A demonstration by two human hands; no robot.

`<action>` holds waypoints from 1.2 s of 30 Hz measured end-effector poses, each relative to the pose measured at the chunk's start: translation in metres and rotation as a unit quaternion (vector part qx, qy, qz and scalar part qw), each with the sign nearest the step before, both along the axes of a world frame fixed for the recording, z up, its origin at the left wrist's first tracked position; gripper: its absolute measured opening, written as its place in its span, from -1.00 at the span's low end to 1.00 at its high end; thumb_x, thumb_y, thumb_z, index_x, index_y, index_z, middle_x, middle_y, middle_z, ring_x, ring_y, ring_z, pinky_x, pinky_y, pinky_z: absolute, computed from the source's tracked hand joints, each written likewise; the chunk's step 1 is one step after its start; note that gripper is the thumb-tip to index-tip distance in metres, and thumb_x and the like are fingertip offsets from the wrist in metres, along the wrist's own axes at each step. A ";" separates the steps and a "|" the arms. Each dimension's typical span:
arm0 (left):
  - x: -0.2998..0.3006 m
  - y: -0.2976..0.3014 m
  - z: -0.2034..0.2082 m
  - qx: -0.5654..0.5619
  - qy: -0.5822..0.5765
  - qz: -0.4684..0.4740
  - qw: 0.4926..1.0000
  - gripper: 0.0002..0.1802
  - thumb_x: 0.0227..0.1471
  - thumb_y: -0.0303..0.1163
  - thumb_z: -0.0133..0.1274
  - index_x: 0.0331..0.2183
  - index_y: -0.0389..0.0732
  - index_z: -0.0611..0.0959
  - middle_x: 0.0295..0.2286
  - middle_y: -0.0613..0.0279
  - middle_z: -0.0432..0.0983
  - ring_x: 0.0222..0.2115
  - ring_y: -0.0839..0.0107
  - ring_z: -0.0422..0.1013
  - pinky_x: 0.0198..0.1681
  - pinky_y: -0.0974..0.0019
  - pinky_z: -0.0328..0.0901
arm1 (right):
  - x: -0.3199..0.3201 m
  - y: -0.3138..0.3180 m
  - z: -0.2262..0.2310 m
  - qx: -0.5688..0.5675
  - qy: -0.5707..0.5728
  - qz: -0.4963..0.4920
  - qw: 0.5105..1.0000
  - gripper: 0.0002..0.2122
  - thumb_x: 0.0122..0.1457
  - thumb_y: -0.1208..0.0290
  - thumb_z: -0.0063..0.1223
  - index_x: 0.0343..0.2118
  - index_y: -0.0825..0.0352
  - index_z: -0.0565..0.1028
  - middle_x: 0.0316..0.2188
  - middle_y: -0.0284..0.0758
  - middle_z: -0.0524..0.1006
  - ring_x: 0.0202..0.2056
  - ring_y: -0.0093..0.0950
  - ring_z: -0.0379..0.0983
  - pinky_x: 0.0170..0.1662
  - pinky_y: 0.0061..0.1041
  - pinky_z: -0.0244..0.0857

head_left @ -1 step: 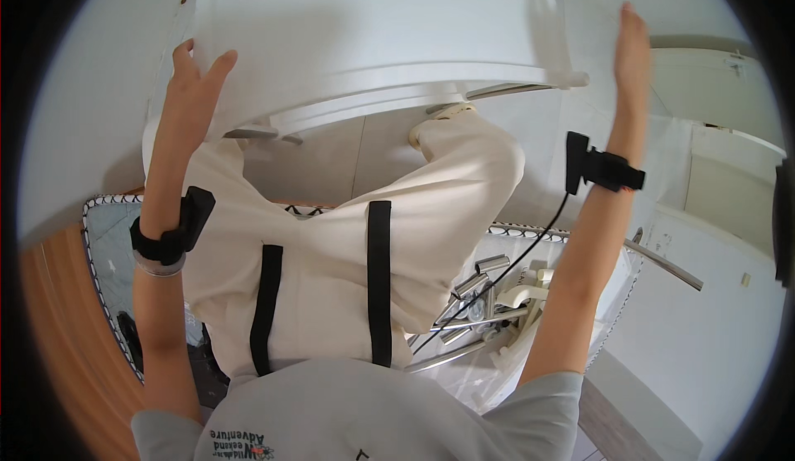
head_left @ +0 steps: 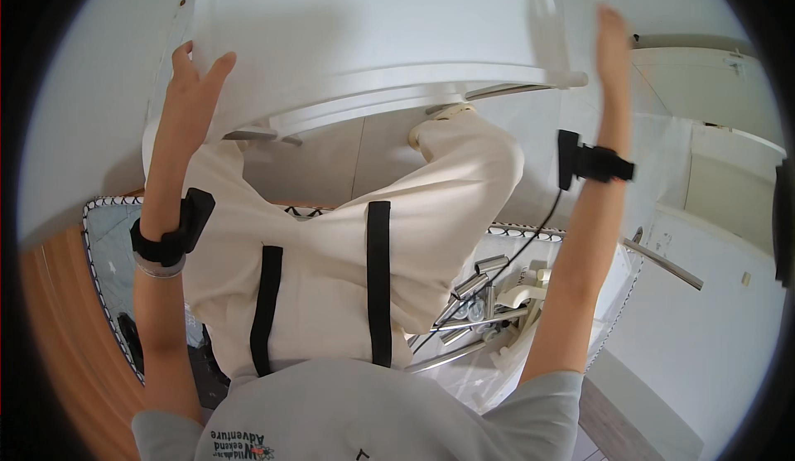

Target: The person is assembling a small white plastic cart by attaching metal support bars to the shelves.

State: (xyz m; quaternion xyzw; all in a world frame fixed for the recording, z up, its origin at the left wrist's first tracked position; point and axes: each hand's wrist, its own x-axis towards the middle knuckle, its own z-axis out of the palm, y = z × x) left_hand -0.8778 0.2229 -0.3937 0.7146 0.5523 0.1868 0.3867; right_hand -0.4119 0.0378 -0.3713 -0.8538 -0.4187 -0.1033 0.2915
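Observation:
A large white panel-like piece point(head_left: 397, 26) with raised rims and a curved near edge stands in front of me, over my legs. My left hand point(head_left: 191, 96) lies at its left edge, thumb stretched over the face and index finger apart; the other fingers are mostly hidden. Off the panel's right side my right hand point(head_left: 613, 47) is raised, fingers stretched out and slightly blurred, with nothing in it. Under the panel's near edge show grey metal-looking bars point(head_left: 513, 91).
Behind my right leg, short chrome tubes point(head_left: 472, 285) and white curved parts point(head_left: 520, 297) lie in a pile on a mat with a patterned border point(head_left: 522, 230). A metal tube point(head_left: 667, 265) sticks out at the right beside white panels point(head_left: 720, 163). A black cable point(head_left: 538, 233) hangs from my right wrist strap.
My right hand and forearm have shifted left, closer to the white panel's right side. My left hand and the panel have stayed in place.

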 end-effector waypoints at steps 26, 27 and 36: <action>0.003 -0.006 0.007 -0.014 -0.006 0.012 1.000 -0.21 -0.10 -0.07 -0.01 0.02 -0.38 0.13 -0.17 -0.14 0.32 -0.19 0.20 0.32 -0.13 0.33 0.20 | -0.032 -0.005 -0.010 -0.068 0.194 -0.068 0.976 -0.29 0.08 -0.15 -0.35 -0.10 0.58 0.31 -0.12 0.11 0.34 -0.04 -0.07 0.25 0.02 -0.30 0.08; 0.001 -0.007 0.007 -0.012 -0.004 0.015 1.000 -0.21 -0.11 -0.08 0.00 0.02 -0.38 0.13 -0.16 -0.14 0.32 -0.18 0.20 0.32 -0.13 0.33 0.20 | -0.038 -0.003 0.006 -0.078 0.106 -0.063 0.989 -0.31 0.08 -0.15 -0.34 -0.08 0.56 0.30 -0.11 0.12 0.33 -0.05 -0.04 0.25 0.01 -0.28 0.09; 0.003 -0.008 0.007 -0.027 -0.017 0.015 0.999 -0.21 -0.10 -0.08 0.00 0.03 -0.39 0.12 -0.12 -0.17 0.28 -0.13 0.19 0.29 -0.08 0.33 0.16 | -0.030 0.000 -0.029 -0.156 0.127 -0.091 0.975 -0.26 0.03 -0.20 -0.36 -0.01 0.49 0.24 -0.07 0.10 0.31 0.00 -0.04 0.20 0.06 -0.28 0.04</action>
